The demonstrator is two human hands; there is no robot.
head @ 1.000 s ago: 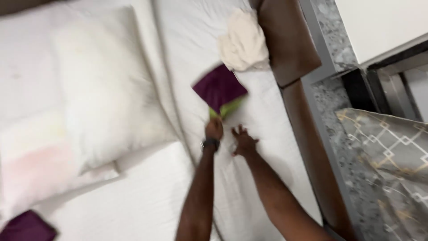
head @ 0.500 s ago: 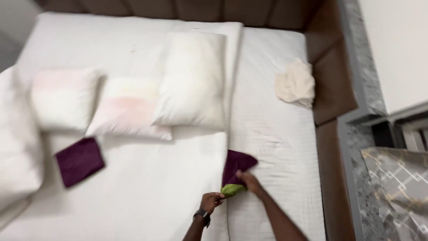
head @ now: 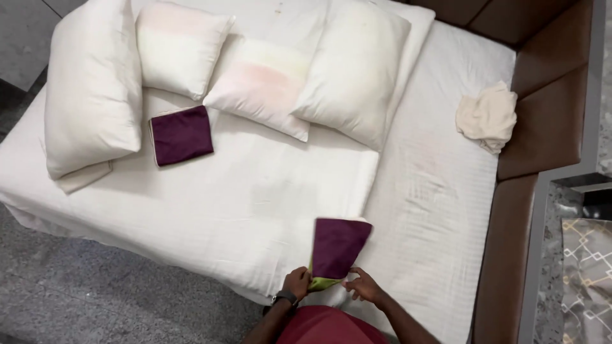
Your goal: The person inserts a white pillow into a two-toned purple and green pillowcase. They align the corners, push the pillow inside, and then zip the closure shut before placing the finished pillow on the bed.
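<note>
Purple cloth (head: 338, 245) stands upright, long axis pointing up-bed; both hands' fingers (head: 299, 278) pinch its bottom.

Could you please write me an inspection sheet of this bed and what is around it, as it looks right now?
Surface: bed under a white sheet, partly covered by a folded-back white duvet.
Job's things: purple cloth with green lining, held up at the near edge; a second folded purple cloth lies flat by the pillows.
Clutter: four white pillows near the head; crumpled cream cloth at the far right edge.
Grippers: left hand and right hand each pinch the cloth's lower edge; a watch on the left wrist.
Cables: nothing seen.
Surroundings: brown padded bed frame, grey speckled floor, patterned rug.
</note>
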